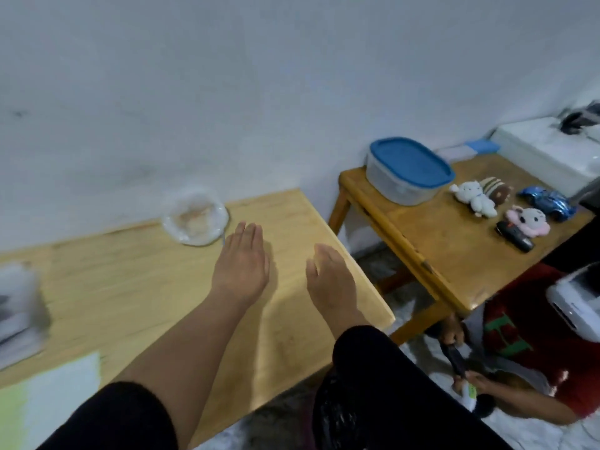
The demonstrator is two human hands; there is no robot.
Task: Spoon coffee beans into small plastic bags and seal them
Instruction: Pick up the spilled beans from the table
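Observation:
Both my hands hover flat over a light wooden table (pixel 136 287), fingers straight and holding nothing. My left hand (pixel 242 261) is just short of a clear plastic bag or dish (pixel 195 219) that lies by the wall; its contents are blurred and pale. My right hand (pixel 328 280) is near the table's right edge. No coffee beans or spoon can be made out.
A blurred stack (pixel 19 306) and a pale sheet (pixel 48 401) lie at the table's left. A second wooden table (pixel 438 254) to the right carries a blue-lidded tub (pixel 407 170), plush toys and a toy car. A person in red (pixel 519 352) sits on the floor, lower right.

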